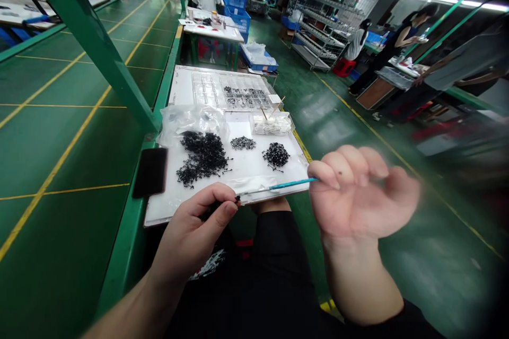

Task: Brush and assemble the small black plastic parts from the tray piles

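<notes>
My left hand is closed in a tight pinch, thumb and first finger clenched on a tiny black part. My right hand pinches a thin blue stick between thumb and fingertip, while my other fingers curl loosely in the air. The stick's pale tip reaches the black part, though I cannot tell if they touch.

Both hands hover over the near edge of a white board, which rests on a green bench. On the board lie 3 heaps of small black parts: a large one, a small one and a round one. Beyond them are a clear plastic bag, a clear box and a tray of black parts in rows. A black phone lies beside the board.

The risks seem to be these: too much pressure from the stick could flick the tiny part away, a loose pinch could drop it onto my dark clothes, and a careless wrist could scatter the heaps.
</notes>
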`<state>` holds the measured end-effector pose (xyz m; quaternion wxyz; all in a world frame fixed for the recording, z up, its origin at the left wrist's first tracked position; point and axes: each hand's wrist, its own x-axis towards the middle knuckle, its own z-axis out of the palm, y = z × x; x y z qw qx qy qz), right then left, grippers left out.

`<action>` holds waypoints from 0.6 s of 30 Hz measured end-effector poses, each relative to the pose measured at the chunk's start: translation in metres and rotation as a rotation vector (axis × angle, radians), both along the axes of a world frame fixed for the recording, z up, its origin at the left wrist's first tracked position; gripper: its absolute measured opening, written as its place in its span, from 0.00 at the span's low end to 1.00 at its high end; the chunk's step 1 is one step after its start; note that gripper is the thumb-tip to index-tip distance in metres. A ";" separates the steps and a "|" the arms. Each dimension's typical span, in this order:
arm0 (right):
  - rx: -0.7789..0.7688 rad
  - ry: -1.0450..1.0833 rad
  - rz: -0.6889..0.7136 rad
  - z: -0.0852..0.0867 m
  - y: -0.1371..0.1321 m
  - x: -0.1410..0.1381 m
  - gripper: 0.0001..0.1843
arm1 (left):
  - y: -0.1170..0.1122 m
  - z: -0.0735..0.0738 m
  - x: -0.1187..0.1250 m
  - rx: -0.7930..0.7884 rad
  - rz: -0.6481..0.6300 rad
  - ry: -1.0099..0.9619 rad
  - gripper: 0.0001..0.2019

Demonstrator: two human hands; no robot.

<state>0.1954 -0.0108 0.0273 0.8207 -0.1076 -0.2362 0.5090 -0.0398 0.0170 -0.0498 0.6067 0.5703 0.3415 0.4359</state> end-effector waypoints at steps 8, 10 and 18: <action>0.008 0.053 0.075 -0.012 0.004 -0.001 0.22 | -0.002 0.003 0.002 -0.077 -0.009 -0.054 0.05; 0.002 0.047 0.080 -0.014 0.006 -0.002 0.22 | -0.003 0.004 0.002 -0.083 -0.013 -0.058 0.05; 0.091 -0.181 -0.104 0.006 0.013 0.024 0.17 | -0.003 0.002 -0.001 -0.093 0.000 -0.045 0.06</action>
